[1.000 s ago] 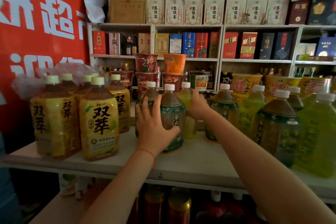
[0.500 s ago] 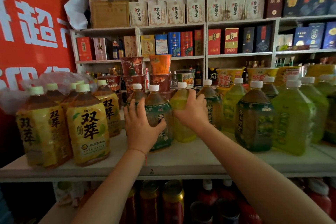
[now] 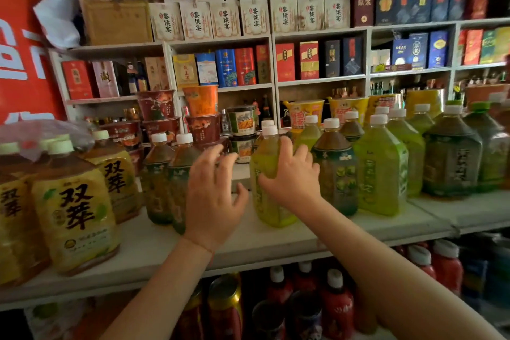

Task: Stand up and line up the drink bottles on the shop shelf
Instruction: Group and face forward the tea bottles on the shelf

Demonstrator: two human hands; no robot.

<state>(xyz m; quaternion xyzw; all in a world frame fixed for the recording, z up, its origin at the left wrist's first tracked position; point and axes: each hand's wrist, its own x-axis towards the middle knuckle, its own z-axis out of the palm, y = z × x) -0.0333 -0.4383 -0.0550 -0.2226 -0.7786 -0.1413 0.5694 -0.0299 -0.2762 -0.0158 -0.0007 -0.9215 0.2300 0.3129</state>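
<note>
Upright drink bottles with white caps stand on the white shelf (image 3: 276,243). My right hand (image 3: 292,176) grips a yellow-green bottle (image 3: 271,210) from its right side, thumb across the front. It stands upright near the shelf's front, left of a dark tea bottle (image 3: 336,174). My left hand (image 3: 215,196) hovers with fingers spread and holds nothing, over the gap between that bottle and two dark green-label bottles (image 3: 158,174) to the left. It overlaps the nearer of those two.
Large yellow-label bottles (image 3: 77,215) fill the shelf's left end, some under plastic wrap. Big green bottles (image 3: 380,174) line the right. Stacked noodle cups (image 3: 201,103) stand behind the gap. Red bottles and cans (image 3: 336,303) sit on the shelf below.
My left hand has let go of the dark green-label bottle and moved right, opening. My right hand has brought the yellow-green bottle forward. The view has swung right.
</note>
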